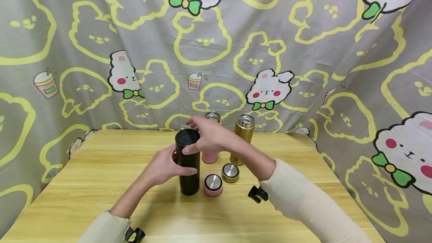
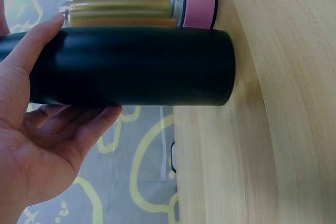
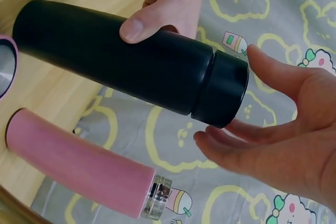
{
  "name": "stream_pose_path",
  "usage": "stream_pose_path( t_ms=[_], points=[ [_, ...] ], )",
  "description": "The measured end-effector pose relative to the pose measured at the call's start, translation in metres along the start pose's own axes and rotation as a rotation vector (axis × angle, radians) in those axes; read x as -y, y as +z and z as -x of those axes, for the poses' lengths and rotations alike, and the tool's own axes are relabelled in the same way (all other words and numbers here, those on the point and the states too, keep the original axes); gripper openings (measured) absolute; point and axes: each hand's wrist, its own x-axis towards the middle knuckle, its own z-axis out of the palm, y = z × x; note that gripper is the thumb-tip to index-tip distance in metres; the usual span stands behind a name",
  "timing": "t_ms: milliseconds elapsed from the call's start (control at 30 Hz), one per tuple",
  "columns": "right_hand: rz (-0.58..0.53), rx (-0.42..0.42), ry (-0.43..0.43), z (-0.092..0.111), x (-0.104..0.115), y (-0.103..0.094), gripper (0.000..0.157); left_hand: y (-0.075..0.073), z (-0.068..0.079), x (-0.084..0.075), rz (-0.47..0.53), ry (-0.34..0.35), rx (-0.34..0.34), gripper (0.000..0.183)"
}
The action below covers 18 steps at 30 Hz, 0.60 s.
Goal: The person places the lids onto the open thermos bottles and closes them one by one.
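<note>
A black thermos (image 1: 189, 183) stands upright on the table, its screw lid (image 3: 221, 88) on top with a thin seam below it. My left hand (image 1: 165, 167) grips its middle, thumb across the near side and fingers round the far side. Around the lid, my right hand (image 1: 210, 137) is spread, thumb and fingertips on opposite sides with a gap showing in the right wrist view. Behind stands a pink thermos (image 3: 84, 163), lidless, its steel neck bare. To its right is a gold thermos (image 1: 243, 132), also lidless.
A pink lid (image 1: 213, 185) and a gold lid (image 1: 230, 173) lie on the wooden table (image 1: 182, 220) right of the black thermos, steel discs facing up. A grey patterned curtain (image 1: 152, 48) hangs close behind the table's far edge and along its sides.
</note>
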Motion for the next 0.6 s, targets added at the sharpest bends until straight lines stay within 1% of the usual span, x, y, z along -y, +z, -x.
stream_pose_path(
  t_ms=[133, 267, 400, 467, 600],
  points=[
    [-0.011, 0.040, -0.035, -0.0006, 0.0007, -0.0013, 0.072, -0.0008, 0.0003, 0.0002, 0.006, 0.009, 0.002, 0.076],
    [0.006, 0.049, -0.049, -0.0011, 0.0001, -0.0012, 0.066, 0.0005, 0.0004, -0.0001, 0.017, -0.001, 0.001, 0.076],
    [0.015, 0.037, -0.043, -0.0014, 0.0004, -0.0006, 0.061, 0.0009, 0.0004, -0.0001, 0.027, -0.012, -0.003, 0.076],
    [0.008, 0.025, -0.025, -0.0015, 0.0007, -0.0004, 0.060, 0.0008, 0.0004, -0.0001, 0.028, -0.012, -0.003, 0.076],
    [0.008, -0.027, 0.009, -0.0024, 0.0016, 0.0011, 0.056, 0.0001, 0.0004, 0.0005, 0.020, -0.003, 0.001, 0.077]
  ],
)
